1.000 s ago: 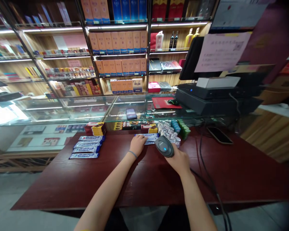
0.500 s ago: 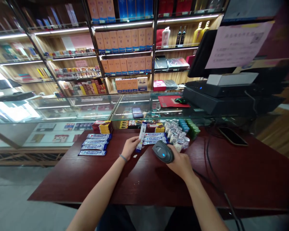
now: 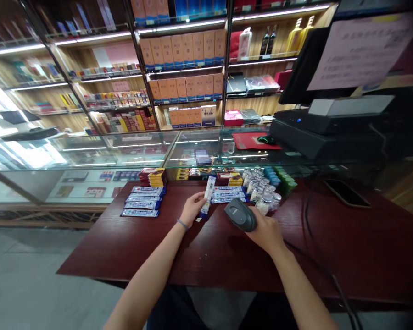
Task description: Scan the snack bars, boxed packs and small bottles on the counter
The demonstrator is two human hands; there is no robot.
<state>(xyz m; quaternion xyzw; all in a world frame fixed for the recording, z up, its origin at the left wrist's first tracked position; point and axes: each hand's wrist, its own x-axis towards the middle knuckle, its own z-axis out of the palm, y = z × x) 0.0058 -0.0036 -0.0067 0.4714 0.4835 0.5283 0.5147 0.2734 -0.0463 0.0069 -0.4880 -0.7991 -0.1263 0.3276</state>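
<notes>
My left hand [image 3: 193,209] pinches a blue and white snack packet [image 3: 209,192] by its side, its pale back with a dark printed patch facing me. My right hand [image 3: 266,231] is wrapped round a dark grey barcode scanner [image 3: 241,214], whose head points left toward the packet. Several similar blue and white packets [image 3: 227,194] lie behind the scanner. Another row of these packets [image 3: 142,201] rests to the left. Small clear jars [image 3: 261,188] with silvery lids stand just beyond my right hand.
Red and yellow boxes [image 3: 153,177] are stacked at the desk's back left. Green-topped containers [image 3: 286,181] stand beside the jars. A phone [image 3: 347,192] and a black cable [image 3: 308,220] lie to the right, below a monitor [image 3: 304,68]. A glass counter [image 3: 137,149] runs behind the desk.
The view has shifted, so the scene sits slightly farther right. The blue light on the scanner no longer shows. Both hands keep their holds on the packet and scanner.
</notes>
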